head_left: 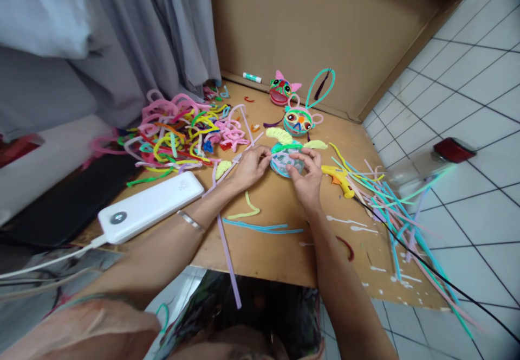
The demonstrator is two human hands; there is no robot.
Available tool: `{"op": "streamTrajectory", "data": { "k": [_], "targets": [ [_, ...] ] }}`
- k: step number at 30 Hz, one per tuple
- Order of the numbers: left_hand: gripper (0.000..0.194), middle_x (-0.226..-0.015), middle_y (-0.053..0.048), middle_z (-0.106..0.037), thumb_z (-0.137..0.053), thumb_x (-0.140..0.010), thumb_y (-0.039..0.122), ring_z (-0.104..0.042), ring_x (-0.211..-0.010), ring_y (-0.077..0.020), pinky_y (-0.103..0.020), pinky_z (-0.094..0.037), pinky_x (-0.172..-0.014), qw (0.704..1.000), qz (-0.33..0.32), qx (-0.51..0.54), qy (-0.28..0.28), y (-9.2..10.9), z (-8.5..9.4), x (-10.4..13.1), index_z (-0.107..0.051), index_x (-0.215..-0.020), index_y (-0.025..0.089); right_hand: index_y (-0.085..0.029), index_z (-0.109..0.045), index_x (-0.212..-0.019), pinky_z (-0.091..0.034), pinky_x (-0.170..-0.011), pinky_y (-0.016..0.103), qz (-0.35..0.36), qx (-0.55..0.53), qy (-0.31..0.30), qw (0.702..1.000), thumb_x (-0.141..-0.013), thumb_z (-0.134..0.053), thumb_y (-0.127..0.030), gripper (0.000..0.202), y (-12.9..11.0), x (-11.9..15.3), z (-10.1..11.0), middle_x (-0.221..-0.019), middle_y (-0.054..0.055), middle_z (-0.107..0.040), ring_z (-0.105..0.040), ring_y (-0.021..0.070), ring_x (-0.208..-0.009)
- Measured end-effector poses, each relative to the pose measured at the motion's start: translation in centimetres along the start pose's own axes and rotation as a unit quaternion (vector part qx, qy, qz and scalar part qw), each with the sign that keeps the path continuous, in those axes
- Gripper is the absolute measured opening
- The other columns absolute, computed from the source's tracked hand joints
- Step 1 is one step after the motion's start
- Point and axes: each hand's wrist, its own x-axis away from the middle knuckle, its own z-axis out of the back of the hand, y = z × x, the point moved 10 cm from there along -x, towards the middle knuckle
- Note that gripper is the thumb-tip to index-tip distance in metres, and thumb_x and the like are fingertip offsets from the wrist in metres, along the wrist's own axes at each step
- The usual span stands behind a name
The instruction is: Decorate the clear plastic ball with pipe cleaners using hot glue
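Note:
A round clear-and-blue ornament (286,166) with a green pipe-cleaner band across its top lies between my hands. Pale yellow ear-like pieces of coiled pipe cleaner (278,134) stick out at its top. My left hand (254,166) is closed at its left edge, thumb and finger pinching a lavender pipe cleaner (280,156) that loops over the front. My right hand (307,175) grips the right side, its fingers curved over the rim and its thumb at the bottom. Another pale yellow coiled piece (223,169) rests by my left wrist.
Two finished-looking animal heads, one red (280,91) and one teal (298,121), stand at the back by a glue stick (252,77). Tangled pipe cleaners (179,127) heap on the left behind a white power bank (150,208). A yellow glue gun (339,180) and straight pipe cleaners (400,213) lie right.

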Motion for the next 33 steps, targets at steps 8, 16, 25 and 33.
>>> {"op": "streamTrajectory", "data": {
  "k": [8, 16, 25, 33],
  "targets": [
    [0.017, -0.092, -0.009, -0.071, -0.051, -0.087, 0.028, -0.063, -0.081, -0.0193, -0.033, -0.051, -0.081, 1.0, 0.004, 0.023, -0.012, 0.1, -0.1, 0.0, -0.063, -0.083, 0.016, -0.024, -0.073, -0.092, -0.047, -0.108, 0.045, -0.004, -0.001, -0.001, 1.0, -0.074, -0.071, -0.028, 0.018, 0.1, -0.1, 0.0, -0.115, 0.006, -0.053, -0.055, 0.0226, -0.117],
    [0.018, -0.089, -0.008, -0.071, -0.049, -0.087, 0.025, -0.062, -0.079, -0.0187, -0.032, -0.051, -0.081, 0.999, 0.015, 0.04, -0.021, -0.1, -0.1, 0.0, -0.064, -0.086, 0.014, -0.024, -0.074, -0.093, -0.047, -0.108, 0.047, -0.003, -0.024, -0.001, 1.0, -0.072, -0.073, -0.025, 0.021, 0.2, -0.1, -0.1, -0.116, 0.007, -0.054, -0.056, 0.0235, -0.117],
    [0.019, -0.086, -0.007, -0.07, -0.05, -0.088, 0.027, -0.06, -0.074, -0.0176, -0.03, -0.049, -0.075, 0.999, 0.021, 0.013, -0.021, -0.5, -0.3, -0.1, -0.064, -0.087, 0.014, -0.024, -0.073, -0.1, -0.048, -0.107, 0.045, 0.006, -0.004, -0.016, 1.0, -0.072, -0.074, -0.025, 0.027, 0.0, -0.1, -0.2, -0.118, 0.007, -0.054, -0.056, 0.0242, -0.118],
    [0.013, -0.104, -0.009, -0.067, -0.051, -0.087, 0.025, -0.061, -0.096, -0.0208, -0.033, -0.049, -0.088, 0.999, -0.037, -0.006, 0.023, 1.1, 1.2, -0.1, -0.06, -0.08, 0.018, -0.025, -0.07, -0.107, -0.047, -0.109, 0.046, 0.023, 0.005, -0.017, 1.0, -0.077, -0.074, -0.032, 0.031, 0.1, -0.1, -0.4, -0.125, 0.009, -0.054, -0.053, 0.0261, -0.125]
  ]
}}
